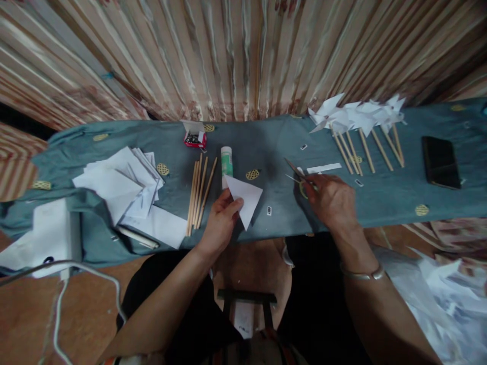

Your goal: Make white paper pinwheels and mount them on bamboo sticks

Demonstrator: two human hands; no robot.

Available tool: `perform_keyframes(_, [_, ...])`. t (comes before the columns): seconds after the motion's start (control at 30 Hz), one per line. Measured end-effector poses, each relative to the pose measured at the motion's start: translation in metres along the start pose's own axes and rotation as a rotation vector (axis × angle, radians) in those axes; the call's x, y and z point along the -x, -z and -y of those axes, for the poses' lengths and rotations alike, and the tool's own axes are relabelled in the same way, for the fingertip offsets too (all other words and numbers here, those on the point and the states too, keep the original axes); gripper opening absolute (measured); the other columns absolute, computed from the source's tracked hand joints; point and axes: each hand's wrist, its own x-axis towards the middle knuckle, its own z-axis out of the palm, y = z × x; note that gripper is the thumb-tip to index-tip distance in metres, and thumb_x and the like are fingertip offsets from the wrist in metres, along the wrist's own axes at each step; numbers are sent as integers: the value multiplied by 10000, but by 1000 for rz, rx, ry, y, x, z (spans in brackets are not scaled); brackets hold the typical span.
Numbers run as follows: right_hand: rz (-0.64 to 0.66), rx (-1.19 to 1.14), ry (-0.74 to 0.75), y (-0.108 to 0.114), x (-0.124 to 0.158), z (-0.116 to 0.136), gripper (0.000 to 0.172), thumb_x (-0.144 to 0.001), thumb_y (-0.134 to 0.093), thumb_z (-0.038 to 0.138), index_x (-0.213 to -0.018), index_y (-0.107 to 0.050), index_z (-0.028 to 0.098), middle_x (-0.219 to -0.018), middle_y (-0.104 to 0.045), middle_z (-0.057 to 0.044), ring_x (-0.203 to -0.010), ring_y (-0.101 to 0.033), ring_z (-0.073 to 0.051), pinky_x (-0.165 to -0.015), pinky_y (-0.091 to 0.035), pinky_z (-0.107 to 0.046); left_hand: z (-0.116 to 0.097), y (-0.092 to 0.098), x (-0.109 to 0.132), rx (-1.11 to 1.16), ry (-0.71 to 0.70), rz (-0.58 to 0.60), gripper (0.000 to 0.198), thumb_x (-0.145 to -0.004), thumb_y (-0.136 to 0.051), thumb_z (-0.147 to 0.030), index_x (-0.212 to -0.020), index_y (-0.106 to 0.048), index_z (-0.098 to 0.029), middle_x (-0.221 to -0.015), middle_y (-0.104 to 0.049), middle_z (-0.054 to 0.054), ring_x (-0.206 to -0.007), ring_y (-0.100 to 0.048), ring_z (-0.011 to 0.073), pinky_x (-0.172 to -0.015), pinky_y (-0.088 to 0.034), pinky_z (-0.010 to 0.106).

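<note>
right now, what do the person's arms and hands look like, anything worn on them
Both forearms are bare, with no sleeves or gloves in view. The left hand wears nothing visible. The right hand has a thin silver-coloured bangle at the wrist.

The right hand (332, 201) covers the handles of the scissors (294, 168). The folded paper (246, 196) hides the glue stick's (227, 161) lower end.

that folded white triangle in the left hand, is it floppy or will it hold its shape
The folded paper is pinched at one edge by the left hand, yet its free corners stick out flat without drooping, so it probably holds shape fairly well. It looks thin, so likely very light and easy to crease.
</note>
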Motion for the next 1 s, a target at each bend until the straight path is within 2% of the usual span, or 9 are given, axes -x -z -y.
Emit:
perform_keyframes(0.07, [10, -338, 3, -4, 2, 11, 254, -915, -562, 312, -978, -753, 157, -940, -775, -120, -847, -707, -257, -774, -518, -369, -4, -2, 1, 56, 73, 33, 351, -663, -742, -215, -1001, -653, -172, -932, -748, 47, -965, -698, 237, -842, -534, 331])
perform_keyframes(0.13, [108, -731, 7, -10, 5, 24, 267, -865, -644, 399, -962, -760, 178, -885, -780, -69, -810, -708, -220, -756, -539, -347, -7, -4, 1, 99, 133, 57, 348, -654, -708, -178, -997, -650, -166, -946, -744, 60, -985, -695, 247, -846, -544, 335])
perform_keyframes(0.17, [186, -903, 4, -14, 7, 31, 287, -841, -677, 424, -985, -756, 188, -939, -786, -63, -848, -713, -210, -771, -549, -341, -9, -5, 2, 111, 156, 63, 339, -655, -684, -166, -992, -650, -166, -950, -742, 63, -988, -694, 249, -843, -547, 335])
perform_keyframes(0.23, [318, -1158, -18, -20, 10, 42, 333, -799, -732, 444, -1030, -746, 206, -1010, -786, -60, -893, -719, -195, -792, -561, -330, -11, -6, 2, 120, 190, 67, 318, -662, -634, -162, -979, -652, -166, -937, -736, 61, -966, -693, 246, -819, -554, 330])
perform_keyframes(0.3, [385, -1299, -43, -25, 13, 49, 350, -756, -781, 432, -1033, -743, 222, -1011, -785, -48, -899, -720, -178, -807, -567, -317, -11, -7, 3, 117, 217, 59, 294, -666, -601, -167, -955, -655, -166, -886, -726, 48, -889, -692, 224, -765, -556, 308])
perform_keyframes(0.47, [408, -1411, -78, -27, 14, 53, 294, -734, -808, 408, -973, -755, 245, -1003, -783, -27, -918, -718, -169, -849, -576, -318, -8, -9, 5, 111, 235, 60, 275, -659, -599, -136, -924, -667, -164, -782, -684, 4, -692, -617, 143, -657, -506, 243])
perform_keyframes(0.7, [472, -1426, -51, -28, 15, 53, 395, -642, -872, 347, -996, -741, 230, -938, -770, -14, -842, -710, -160, -741, -568, -280, -4, -8, 2, 142, 255, 48, 302, -678, -587, -184, -965, -679, -172, -854, -705, 18, -759, -632, 159, -695, -495, 253])
perform_keyframes(0.8, [475, -1450, -50, -29, 15, 53, 378, -644, -872, 324, -982, -734, 225, -939, -765, -7, -815, -706, -142, -742, -562, -267, -3, -8, 1, 169, 276, 38, 295, -684, -589, -208, -961, -682, -170, -845, -706, 16, -727, -626, 145, -678, -497, 243])
perform_keyframes(1.0, [490, -1472, -41, -30, 15, 54, 383, -673, -859, 392, -989, -729, 218, -898, -757, -7, -805, -711, -156, -773, -582, -304, -3, -8, 1, 166, 273, 57, 288, -692, -584, -203, -963, -676, -166, -804, -693, 14, -708, -621, 144, -672, -497, 246])
